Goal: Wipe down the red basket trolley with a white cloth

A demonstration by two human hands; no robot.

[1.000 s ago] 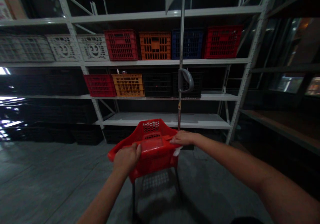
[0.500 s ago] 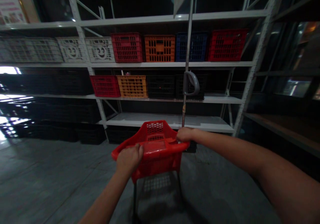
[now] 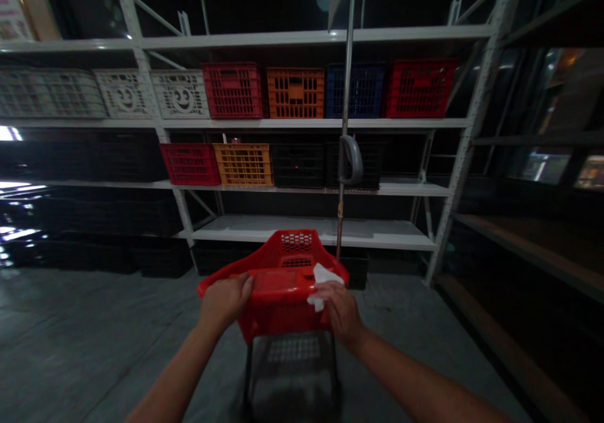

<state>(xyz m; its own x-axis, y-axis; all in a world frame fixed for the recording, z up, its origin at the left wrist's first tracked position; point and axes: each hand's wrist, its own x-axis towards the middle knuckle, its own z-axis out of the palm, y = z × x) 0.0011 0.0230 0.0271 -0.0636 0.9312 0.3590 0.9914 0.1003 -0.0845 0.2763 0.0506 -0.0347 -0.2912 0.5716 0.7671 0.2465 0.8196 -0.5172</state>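
**Storage aisle, shop or warehouse: which cannot be determined**

A white steel shelving rack [image 3: 306,123] holds rows of red, orange, blue and white plastic crates [image 3: 295,93]. Black crates [image 3: 94,158] stand stacked left of the rack; a red wheeled shopping basket [image 3: 292,247] stands before it.

A red plastic shopping basket [image 3: 283,306] with latticed end walls stands upright on a dark metal trolley frame [image 3: 248,372]. A crumpled white cloth [image 3: 321,282] sits against its near rim, held there by the right hand [image 3: 340,314], while the left hand [image 3: 225,300] grasps the rim.
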